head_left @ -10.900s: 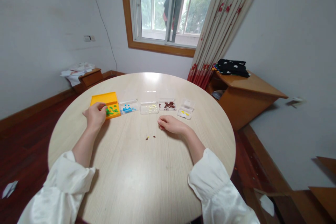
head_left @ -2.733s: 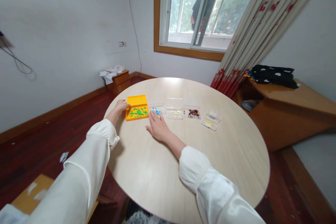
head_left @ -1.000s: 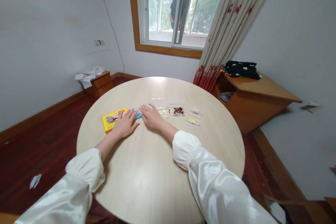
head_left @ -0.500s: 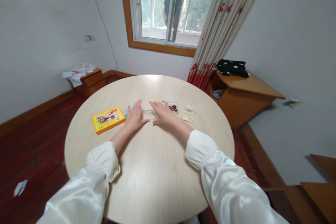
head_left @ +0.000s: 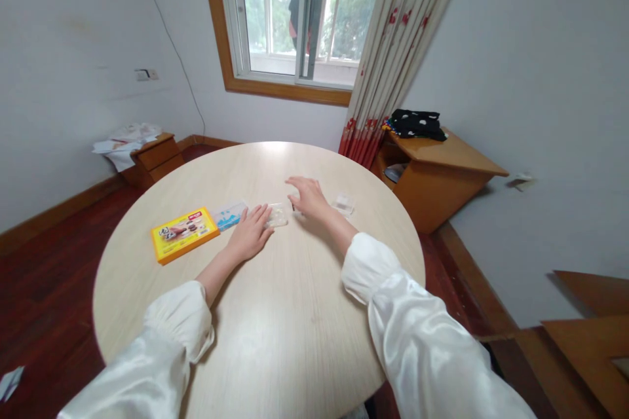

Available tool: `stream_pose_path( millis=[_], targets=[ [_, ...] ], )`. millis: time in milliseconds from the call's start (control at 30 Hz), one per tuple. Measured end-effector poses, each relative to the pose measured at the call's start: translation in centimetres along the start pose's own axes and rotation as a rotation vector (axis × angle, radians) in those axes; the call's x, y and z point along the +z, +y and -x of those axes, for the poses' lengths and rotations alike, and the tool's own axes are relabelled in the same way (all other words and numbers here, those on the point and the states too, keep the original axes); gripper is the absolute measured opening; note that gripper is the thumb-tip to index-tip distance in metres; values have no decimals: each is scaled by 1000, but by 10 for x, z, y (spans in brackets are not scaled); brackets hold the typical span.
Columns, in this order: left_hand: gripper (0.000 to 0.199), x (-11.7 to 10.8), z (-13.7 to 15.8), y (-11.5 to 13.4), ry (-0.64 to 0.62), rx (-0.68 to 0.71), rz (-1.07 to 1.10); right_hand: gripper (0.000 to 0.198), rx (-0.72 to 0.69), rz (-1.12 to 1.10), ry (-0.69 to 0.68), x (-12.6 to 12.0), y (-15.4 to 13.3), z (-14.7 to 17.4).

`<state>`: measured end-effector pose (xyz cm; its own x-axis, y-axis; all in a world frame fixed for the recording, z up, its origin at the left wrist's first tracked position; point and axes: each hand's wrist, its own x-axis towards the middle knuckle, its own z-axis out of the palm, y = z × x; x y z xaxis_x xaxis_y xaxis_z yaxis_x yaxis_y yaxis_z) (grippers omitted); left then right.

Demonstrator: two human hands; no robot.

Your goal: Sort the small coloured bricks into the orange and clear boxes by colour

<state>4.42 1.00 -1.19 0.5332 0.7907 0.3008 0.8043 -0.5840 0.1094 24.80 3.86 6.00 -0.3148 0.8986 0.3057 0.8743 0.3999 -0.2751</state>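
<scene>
My left hand (head_left: 251, 232) lies flat with its fingers stretched out over the left side of a clear plastic case (head_left: 278, 215). Left of that hand is a clear packet with blue markings (head_left: 230, 217). Over the table to the right of the case, my right hand (head_left: 311, 200) has curved fingers, with thumb and fingertips apart. It hides most of the case of dark red pieces; a small dark bit shows beneath the fingertips. Just beyond the right hand stands another clear container (head_left: 343, 203), partly covered by the wrist.
A yellow box (head_left: 185, 234) lies left on the round wooden table (head_left: 299, 340). Behind stand a wooden cabinet (head_left: 445, 177) with dark folded cloth (head_left: 417, 125), and a small drawer unit (head_left: 158, 156) with papers. A window and curtain (head_left: 378, 78) are at the back.
The view has swung slightly right. My left hand has settled nearer the clear case, uncovering the blue-marked packet. My right hand has moved off that case to the right, over the dark red pieces.
</scene>
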Motion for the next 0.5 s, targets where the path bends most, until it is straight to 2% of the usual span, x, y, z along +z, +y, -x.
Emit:
stream_pose_path(
  millis=[33, 100, 167, 200, 267, 333, 500],
  targets=[
    [55, 2, 1, 0, 20, -2, -3, 77, 47, 43, 2, -8, 11, -10],
    [53, 3, 2, -1, 43, 0, -4, 115, 115, 99, -126, -19, 30, -25],
    [53, 3, 3, -2, 55, 1, -2, 128, 119, 130, -276, -23, 40, -30],
    [52, 3, 3, -2, 59, 0, -1, 128, 89, 146, -312, -22, 42, -27],
    [52, 3, 3, -2, 70, 0, 1, 121, -7, 184, -285, -17, 39, -15],
    [52, 4, 3, -2, 77, 1, 1, 108, -89, 211, -194, -8, 31, 5],
    [52, 5, 2, -2, 78, -6, 8, 66, -125, 204, 48, 9, 9, 49]
  ],
)
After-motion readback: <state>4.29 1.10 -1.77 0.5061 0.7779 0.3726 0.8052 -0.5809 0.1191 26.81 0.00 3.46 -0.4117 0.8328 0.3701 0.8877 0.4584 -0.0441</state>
